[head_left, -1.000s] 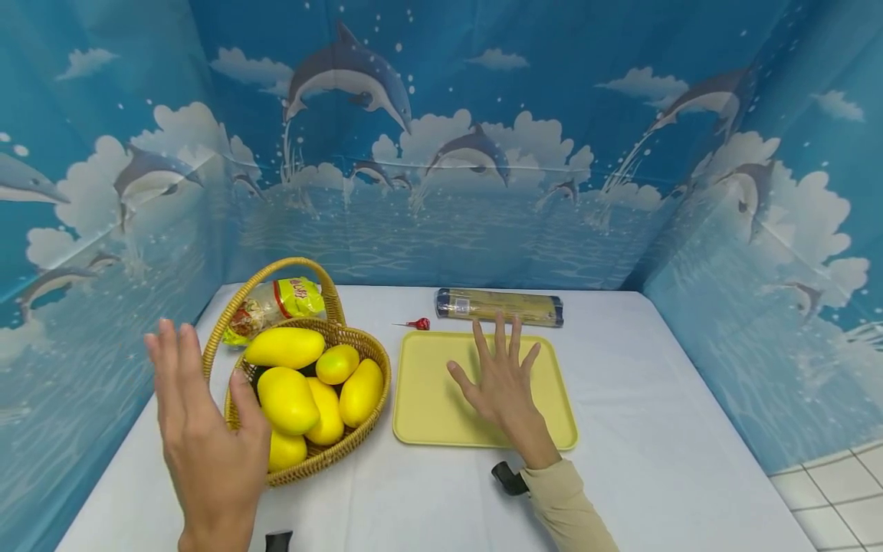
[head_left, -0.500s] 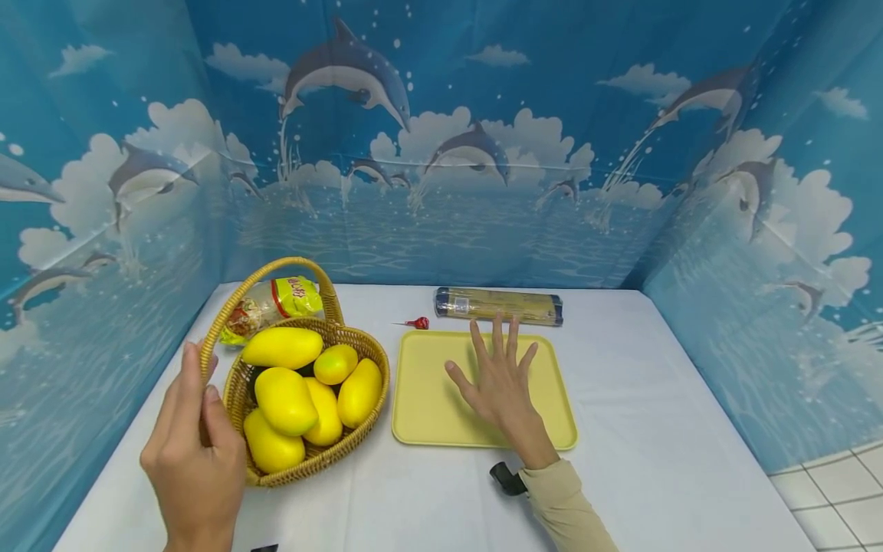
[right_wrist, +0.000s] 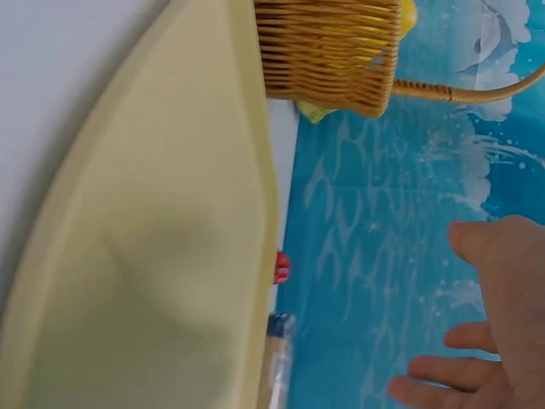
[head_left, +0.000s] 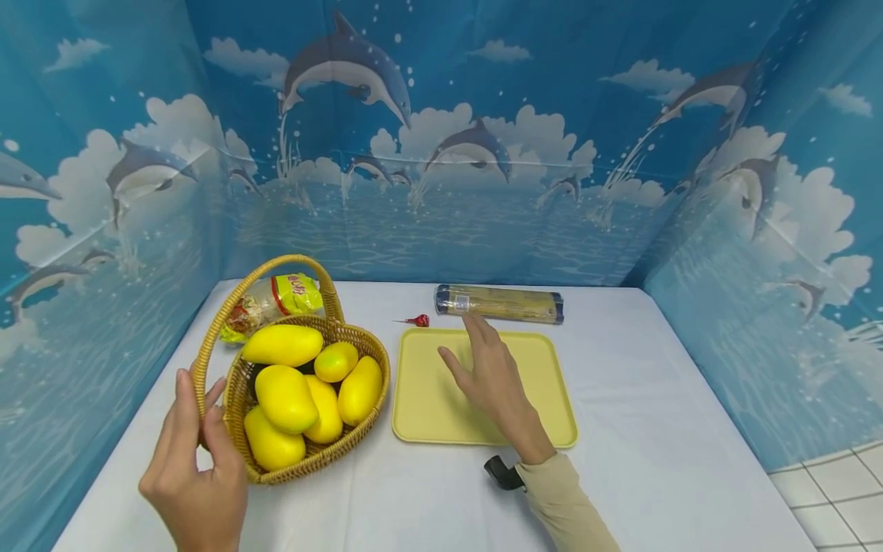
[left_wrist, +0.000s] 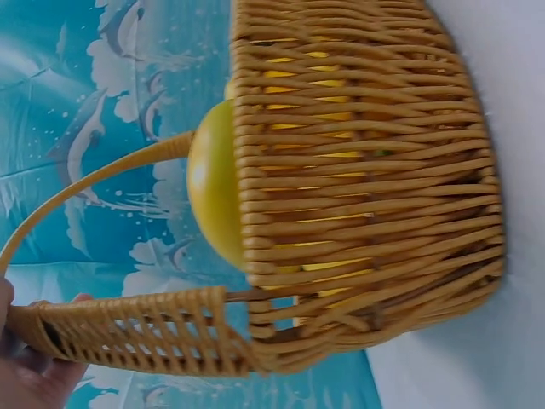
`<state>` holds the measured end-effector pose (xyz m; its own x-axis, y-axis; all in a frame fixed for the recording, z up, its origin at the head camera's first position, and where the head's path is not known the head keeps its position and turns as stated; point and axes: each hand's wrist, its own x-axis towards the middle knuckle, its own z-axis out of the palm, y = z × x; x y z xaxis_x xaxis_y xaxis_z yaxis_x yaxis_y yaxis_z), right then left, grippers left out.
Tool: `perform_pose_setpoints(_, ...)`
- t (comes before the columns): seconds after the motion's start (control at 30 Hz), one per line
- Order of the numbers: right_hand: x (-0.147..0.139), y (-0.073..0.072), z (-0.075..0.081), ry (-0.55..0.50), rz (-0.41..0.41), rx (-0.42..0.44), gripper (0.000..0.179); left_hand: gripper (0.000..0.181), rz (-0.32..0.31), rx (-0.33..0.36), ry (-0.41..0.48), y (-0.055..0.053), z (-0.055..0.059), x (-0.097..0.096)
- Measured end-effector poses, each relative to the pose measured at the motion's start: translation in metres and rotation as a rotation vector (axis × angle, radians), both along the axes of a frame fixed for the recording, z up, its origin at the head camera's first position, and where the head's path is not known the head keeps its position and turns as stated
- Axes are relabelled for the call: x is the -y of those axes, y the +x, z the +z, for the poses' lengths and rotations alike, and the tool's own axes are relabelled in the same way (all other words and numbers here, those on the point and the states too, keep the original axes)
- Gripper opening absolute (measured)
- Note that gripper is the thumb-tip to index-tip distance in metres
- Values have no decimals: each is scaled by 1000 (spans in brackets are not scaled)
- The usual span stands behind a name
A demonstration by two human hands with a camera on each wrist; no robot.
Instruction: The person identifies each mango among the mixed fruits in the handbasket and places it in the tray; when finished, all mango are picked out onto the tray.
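In the head view a heart-shaped wicker basket (head_left: 353, 448) stands at left, filled with several yellow mangoes (head_left: 286, 400). My left hand (head_left: 200, 483) holds the near left side of its arched handle (head_left: 301, 259). The left wrist view shows the fingers and thumb around that handle (left_wrist: 145, 332), while the basket (left_wrist: 375, 187) rests on the table. To the right, my right hand (head_left: 495, 383) hovers above a pale yellow tray (head_left: 424, 399), fingers extended and holding nothing. From the right wrist, the hand (right_wrist: 502, 324) appears well above the tray (right_wrist: 170, 213).
Behind the basket lies a clear and yellow food bag (head_left: 297, 295). Beyond the tray are a red lollipop-like item (head_left: 418, 320) with a thin stick and a long wrapped package (head_left: 510, 303) with dark ends. A dolphin-printed curtain (head_left: 441, 230) encloses the white table (head_left: 641, 399).
My left hand has gone from spread beside the basket to gripping its handle. The right hand's spread fingers have drawn together above the tray. The basket has stayed in place.
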<state>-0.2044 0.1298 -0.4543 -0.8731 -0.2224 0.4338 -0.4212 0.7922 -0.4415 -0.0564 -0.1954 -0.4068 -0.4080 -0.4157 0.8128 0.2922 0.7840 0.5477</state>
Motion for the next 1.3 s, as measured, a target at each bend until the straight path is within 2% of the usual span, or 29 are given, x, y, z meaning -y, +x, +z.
perform_pose_setpoints(0.07, 5, -1, 7, -38, 19, -39, 71, 53, 16, 1, 7, 0, -3, 0)
perform_pose_setpoints(0.2, 17, -1, 22, -129, 81, -77, 64, 49, 22, -49, 29, 1, -5, -6)
perform_pose_setpoints(0.3, 25, -2, 32, -207, 157, -84, 60, 48, 20, -80, 43, 4, -4, -12)
perform_pose_setpoints(0.5, 39, -5, 50, -300, 323, -81, 55, 47, 27, -75, 59, 5, 0, -21)
perform_pose_setpoints(0.73, 63, -8, 71, -240, 562, 15, 58, 42, 79, -101, 107, 5, -5, -28)
perform_pose_setpoints(0.93, 97, -19, 81, -158, 728, 96, 61, 40, 117, -108, 131, 8, -7, -27)
perform_pose_setpoints(1.1, 126, -34, 81, -103, 788, 165, 64, 41, 108, -100, 129, 8, -8, -25)
perform_pose_setpoints(1.3, 151, -53, 81, -23, 827, 165, 63, 43, 81, -99, 126, 6, -10, -25)
